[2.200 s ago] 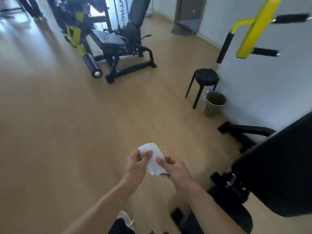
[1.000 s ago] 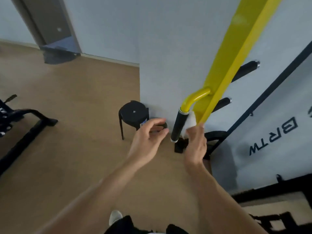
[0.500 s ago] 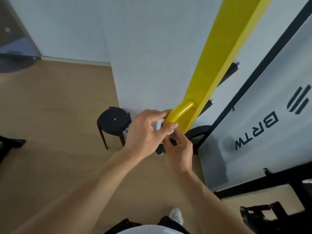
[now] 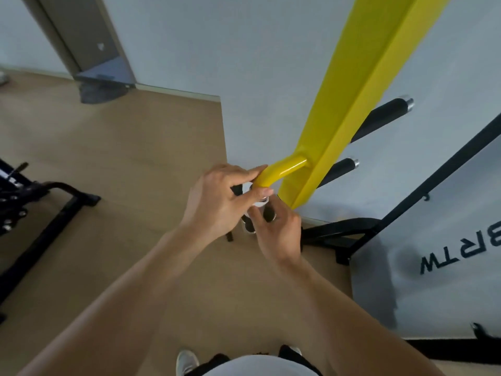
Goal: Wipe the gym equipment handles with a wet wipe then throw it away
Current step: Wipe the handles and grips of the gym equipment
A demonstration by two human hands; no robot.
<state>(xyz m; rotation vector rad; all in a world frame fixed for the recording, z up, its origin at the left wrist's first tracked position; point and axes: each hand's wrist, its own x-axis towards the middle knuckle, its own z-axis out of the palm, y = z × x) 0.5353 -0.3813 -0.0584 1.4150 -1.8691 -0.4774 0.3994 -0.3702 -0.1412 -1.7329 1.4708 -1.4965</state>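
Observation:
A yellow machine arm (image 4: 360, 104) slants down from the top right, with a curved yellow bar (image 4: 284, 169) leading to a black grip (image 4: 268, 214) that my hands mostly cover. My left hand (image 4: 222, 199) curls over the top of that handle where the yellow bend ends. My right hand (image 4: 279, 232) grips the handle from below. A small bit of the white wet wipe (image 4: 259, 203) shows between my fingers, wrapped on the grip. Two more black handles (image 4: 385, 115) (image 4: 339, 169) stick out behind the yellow arm.
The black stool (image 4: 230, 236) is almost wholly hidden under my left hand. A white panel with BRTW lettering (image 4: 444, 256) stands to the right on a black base frame (image 4: 339, 234). Another black machine frame (image 4: 46, 202) lies at the left. A doorway (image 4: 89, 50) is at the back left.
Both hands came together on the handle: the left hand moved from open air onto the bend, the right hand wrapped the wipe round the black grip. The view shifted slightly.

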